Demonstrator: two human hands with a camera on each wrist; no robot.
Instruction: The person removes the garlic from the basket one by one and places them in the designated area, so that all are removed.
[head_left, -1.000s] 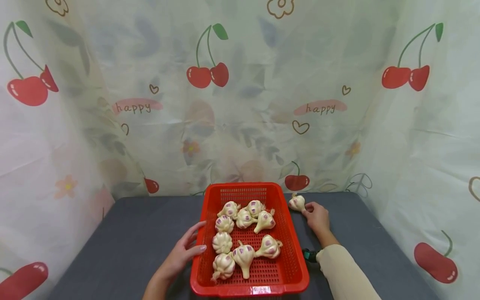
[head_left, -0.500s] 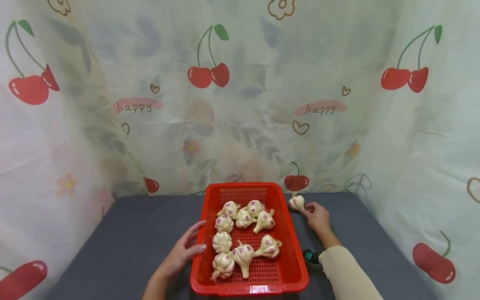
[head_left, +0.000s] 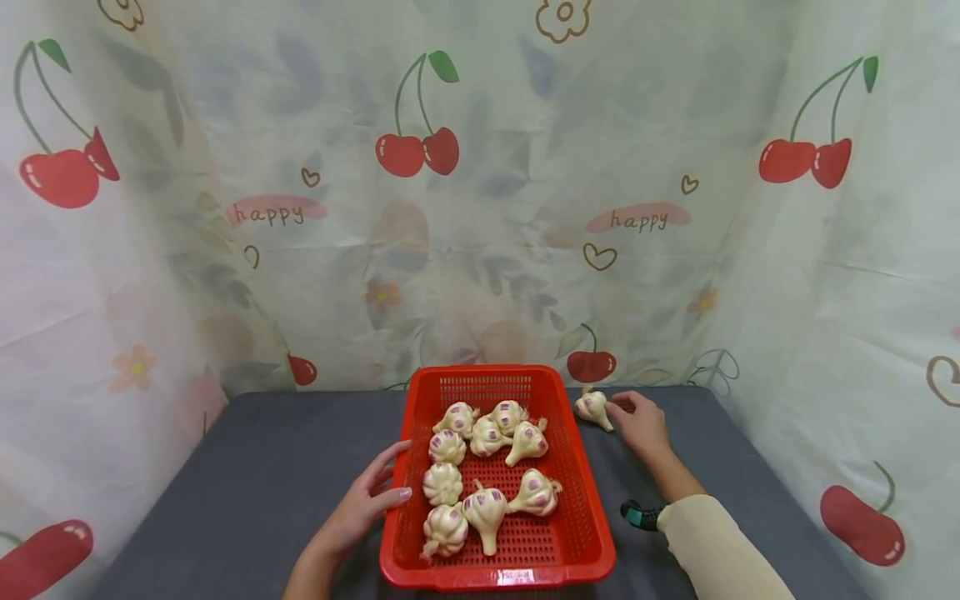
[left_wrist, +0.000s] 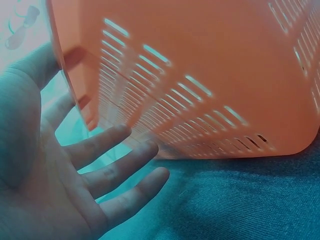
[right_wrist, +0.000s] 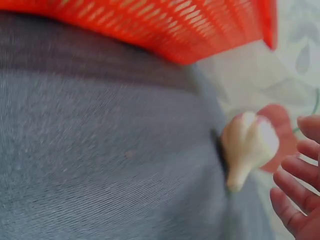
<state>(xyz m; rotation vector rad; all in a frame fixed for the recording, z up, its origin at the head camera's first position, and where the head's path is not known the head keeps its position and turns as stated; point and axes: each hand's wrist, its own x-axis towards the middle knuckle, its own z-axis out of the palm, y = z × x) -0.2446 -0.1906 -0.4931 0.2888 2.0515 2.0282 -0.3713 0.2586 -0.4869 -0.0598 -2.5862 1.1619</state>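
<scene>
A red plastic basket [head_left: 501, 577] stands on the dark tabletop with several white-and-purple garlic bulbs [head_left: 486, 510] inside. My left hand [head_left: 363, 508] rests at its left side; in the left wrist view the fingers [left_wrist: 132, 195] are spread and nearly straight along the slotted outer wall. One more garlic bulb [head_left: 592, 408] lies outside, right of the basket's far corner, its stalk pointing toward me. Just right of this bulb is my right hand [head_left: 641, 425]. The right wrist view shows its fingers [right_wrist: 300, 172] extended, with a gap between them and the bulb [right_wrist: 247, 142].
A dark cloth covers the table [head_left: 300, 467] on both sides of the basket. Behind it and at the sides hangs a pale curtain [head_left: 480, 208] printed with cherries. A black strap with a green part [head_left: 641, 515] sits at my right wrist, by the beige sleeve [head_left: 720, 542].
My right hand has let go of the garlic bulb's stalk and drawn back slightly to the right. The bulb stays on the table. My left hand has barely moved.
</scene>
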